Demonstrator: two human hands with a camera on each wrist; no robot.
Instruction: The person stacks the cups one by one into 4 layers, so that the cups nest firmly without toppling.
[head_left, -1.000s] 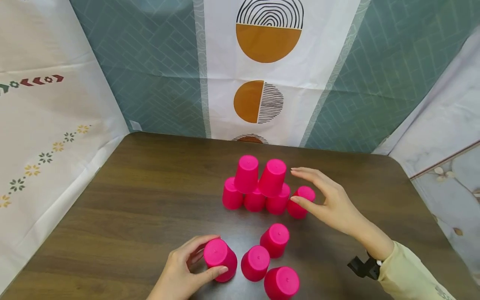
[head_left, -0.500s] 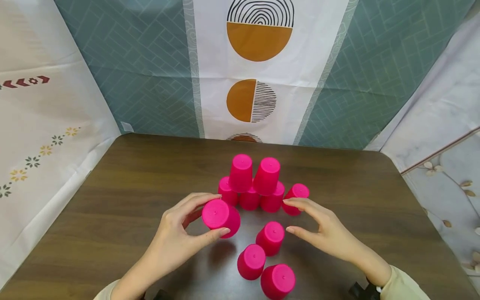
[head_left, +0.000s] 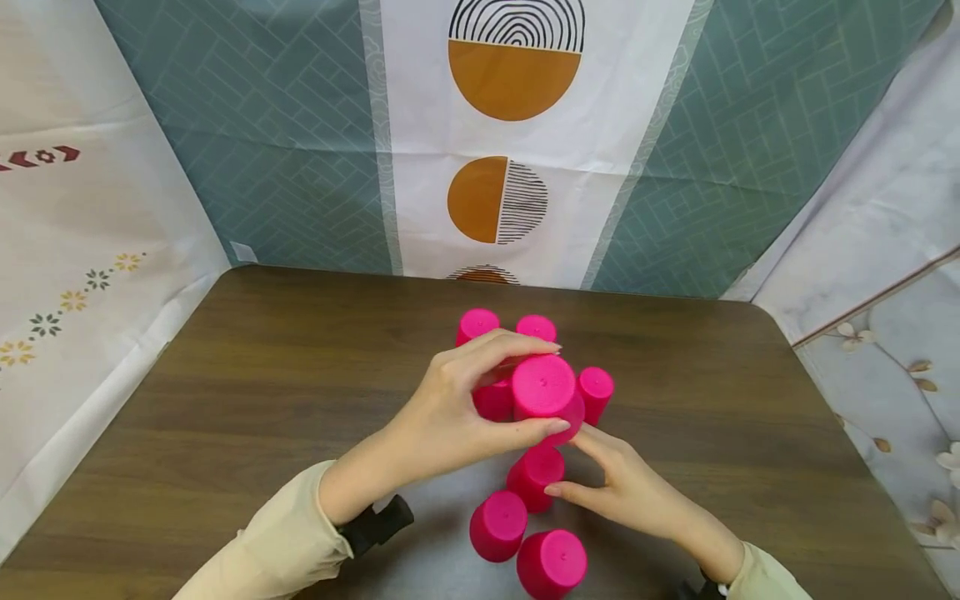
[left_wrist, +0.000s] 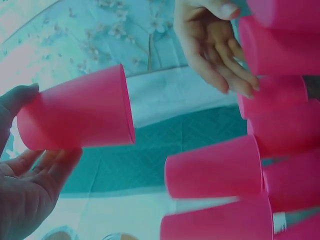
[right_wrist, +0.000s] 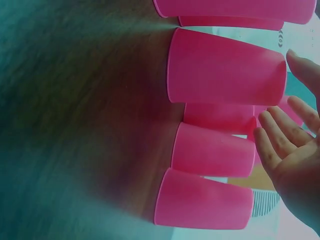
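In the head view my left hand (head_left: pixel 465 400) holds an upside-down pink cup (head_left: pixel 543 385) in the air, thumb and fingers on opposite sides. The left wrist view shows this cup (left_wrist: pixel 75 110) tilted and apart from the other cups. Behind it stand a row of upside-down pink cups (head_left: pixel 596 392) and two upper cups (head_left: pixel 477 325), partly hidden by the left hand. My right hand (head_left: pixel 622 483) is beside the rearmost front cup (head_left: pixel 534 479), thumb and fingers spread near its closed end; contact is unclear.
Two more upside-down pink cups, one to the left (head_left: pixel 498 525) and one nearest the front (head_left: pixel 552 564), stand on the brown wooden table (head_left: pixel 322 333). A patterned cloth (head_left: pixel 300 150) hangs behind the table's far edge.
My left hand has lifted the cup from the table and carried it rightward and away, towards the stack. My right hand has withdrawn from beside the stack and come down to the front cups.
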